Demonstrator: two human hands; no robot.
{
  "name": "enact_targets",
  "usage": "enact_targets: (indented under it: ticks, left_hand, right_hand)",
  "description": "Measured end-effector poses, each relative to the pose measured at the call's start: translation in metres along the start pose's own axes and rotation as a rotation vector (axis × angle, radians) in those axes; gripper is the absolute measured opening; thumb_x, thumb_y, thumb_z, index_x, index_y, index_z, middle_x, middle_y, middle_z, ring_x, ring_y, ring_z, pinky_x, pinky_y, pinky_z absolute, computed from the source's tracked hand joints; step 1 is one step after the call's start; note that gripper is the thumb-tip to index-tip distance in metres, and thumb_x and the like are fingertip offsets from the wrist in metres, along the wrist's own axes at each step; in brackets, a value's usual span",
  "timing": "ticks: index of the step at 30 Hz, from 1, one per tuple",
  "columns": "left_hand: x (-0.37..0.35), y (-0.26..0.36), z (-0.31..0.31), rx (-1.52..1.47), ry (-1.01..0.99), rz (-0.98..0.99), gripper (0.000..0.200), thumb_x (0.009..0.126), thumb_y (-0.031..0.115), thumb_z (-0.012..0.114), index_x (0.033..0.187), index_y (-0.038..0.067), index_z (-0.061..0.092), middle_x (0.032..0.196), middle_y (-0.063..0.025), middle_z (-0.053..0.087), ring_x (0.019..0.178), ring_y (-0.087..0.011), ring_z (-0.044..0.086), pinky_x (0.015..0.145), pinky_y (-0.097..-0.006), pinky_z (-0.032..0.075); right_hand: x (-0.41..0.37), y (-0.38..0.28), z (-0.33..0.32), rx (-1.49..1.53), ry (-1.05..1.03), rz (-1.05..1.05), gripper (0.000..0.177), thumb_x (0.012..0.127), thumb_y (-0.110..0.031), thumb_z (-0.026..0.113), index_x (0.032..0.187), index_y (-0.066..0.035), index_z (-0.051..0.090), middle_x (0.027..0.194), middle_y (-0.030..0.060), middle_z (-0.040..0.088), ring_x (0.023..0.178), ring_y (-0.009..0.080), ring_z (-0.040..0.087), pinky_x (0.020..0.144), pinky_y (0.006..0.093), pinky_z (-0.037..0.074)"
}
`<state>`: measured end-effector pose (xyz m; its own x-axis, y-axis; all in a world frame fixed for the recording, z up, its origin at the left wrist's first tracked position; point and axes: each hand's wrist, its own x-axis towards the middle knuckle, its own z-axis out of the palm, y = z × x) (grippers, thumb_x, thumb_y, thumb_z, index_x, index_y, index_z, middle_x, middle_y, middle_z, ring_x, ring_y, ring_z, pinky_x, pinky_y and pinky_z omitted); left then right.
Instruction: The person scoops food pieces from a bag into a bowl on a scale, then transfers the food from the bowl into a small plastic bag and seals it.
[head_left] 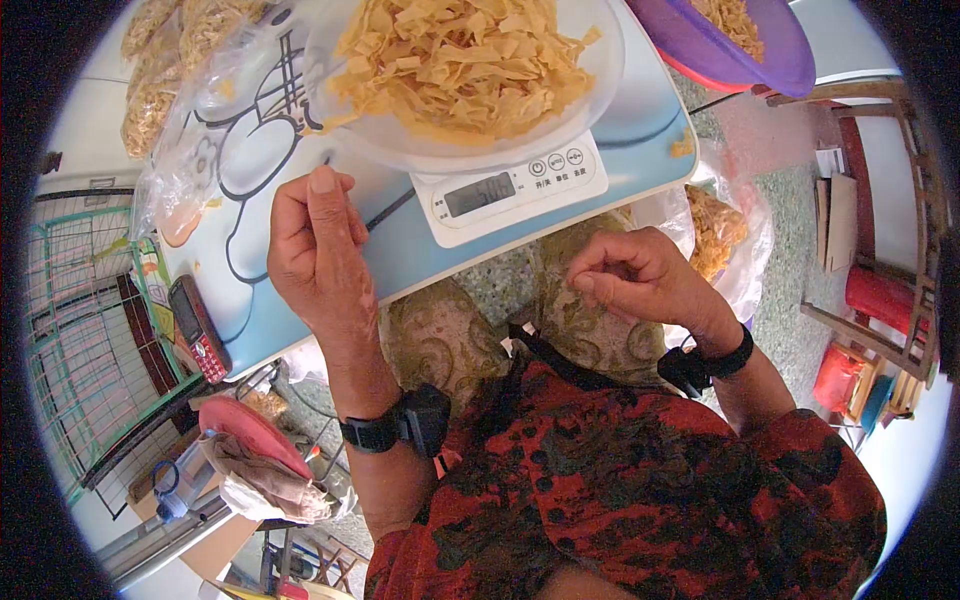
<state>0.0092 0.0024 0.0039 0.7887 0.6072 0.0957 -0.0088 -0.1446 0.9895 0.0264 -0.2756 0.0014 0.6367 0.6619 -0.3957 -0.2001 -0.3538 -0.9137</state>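
A wide translucent bowl (400,150) heaped with pale yellow dried strips (465,70) rests on a white digital kitchen scale (520,192). Its display is lit, with digits I cannot read for sure. My left hand (318,240) is over the table, left of the scale, thumb and fingers pressed together; whether anything tiny is between them is hidden. Above my lap, just off the table edge, my right hand (625,275) is closed with fingers curled, nothing showing in it.
The table (400,240) has a blue cartoon top. Filled plastic bags (160,85) lie at back left; a keypad phone (198,328) lies at the left edge. A purple basin (770,55) stands at back right. An open bag of strips (715,235) is right of my lap.
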Motion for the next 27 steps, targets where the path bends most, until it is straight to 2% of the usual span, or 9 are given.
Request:
enact_targets:
  ticks: [1,6,13,16,19,25,27]
  left_hand:
    - [-0.0002,0.0004,0.0007,0.003,0.005,0.003,0.024,0.097,0.025,0.056,0.084,0.004,0.059,0.063,0.0019,0.048,0.053,-0.0050,0.040,0.046,-0.0203,0.028]
    - [-0.0013,0.0058,-0.0018,-0.004,-0.027,-0.027,0.023,0.098,0.023,0.056,0.085,0.004,0.058,0.067,0.0028,0.051,0.056,-0.0028,0.041,0.050,-0.0177,0.033]
    - [0.0002,0.0032,-0.0025,0.053,-0.013,-0.012,0.025,0.097,0.026,0.056,0.086,0.004,0.060,0.063,0.0015,0.050,0.054,-0.0046,0.040,0.048,-0.0205,0.030]
    - [0.0001,0.0030,-0.0042,0.067,-0.024,-0.004,0.026,0.097,0.026,0.056,0.086,0.003,0.060,0.063,0.0014,0.050,0.055,-0.0045,0.040,0.049,-0.0203,0.031]
    - [0.0010,-0.0014,-0.0051,0.020,-0.044,0.022,0.026,0.098,0.027,0.055,0.086,0.004,0.060,0.063,0.0017,0.050,0.055,-0.0043,0.040,0.050,-0.0200,0.031]
    - [-0.0001,-0.0001,-0.0055,-0.016,-0.056,0.015,0.026,0.098,0.027,0.055,0.086,0.005,0.060,0.062,0.0026,0.048,0.054,-0.0035,0.040,0.048,-0.0191,0.030]
    - [-0.0009,0.0010,-0.0052,-0.021,-0.056,0.002,0.026,0.098,0.026,0.055,0.085,0.005,0.060,0.062,0.0028,0.048,0.054,-0.0035,0.039,0.048,-0.0189,0.030]
  right_hand:
    - [0.0002,0.0014,0.0010,0.036,0.005,-0.002,0.012,0.093,-0.016,0.062,0.095,-0.004,0.063,0.068,-0.0016,0.059,0.048,0.0025,0.049,0.043,0.0188,0.036]
    - [0.0005,0.0035,0.0010,-0.002,0.008,-0.042,0.012,0.094,-0.016,0.061,0.095,-0.004,0.063,0.069,-0.0016,0.059,0.048,0.0023,0.048,0.042,0.0185,0.036]
    - [0.0003,0.0027,0.0018,0.036,0.027,0.009,0.011,0.093,-0.015,0.061,0.096,-0.004,0.063,0.069,-0.0014,0.059,0.048,0.0021,0.048,0.043,0.0185,0.036]
    - [0.0020,0.0058,0.0013,-0.046,0.038,-0.093,0.010,0.094,-0.014,0.061,0.095,-0.005,0.063,0.069,-0.0011,0.059,0.048,0.0023,0.048,0.042,0.0185,0.037]
    - [-0.0021,0.0017,0.0000,0.021,0.009,0.063,0.019,0.093,-0.026,0.061,0.094,-0.007,0.064,0.070,-0.0017,0.062,0.050,0.0047,0.053,0.046,0.0222,0.043]
    - [-0.0037,-0.0001,0.0029,0.014,0.028,0.073,0.018,0.094,-0.025,0.060,0.094,-0.007,0.063,0.069,-0.0021,0.061,0.049,0.0040,0.052,0.044,0.0218,0.042]
    - [-0.0045,-0.0008,0.0051,0.014,0.051,0.058,0.013,0.094,-0.018,0.060,0.093,-0.006,0.063,0.068,-0.0014,0.060,0.048,0.0033,0.050,0.043,0.0202,0.039]
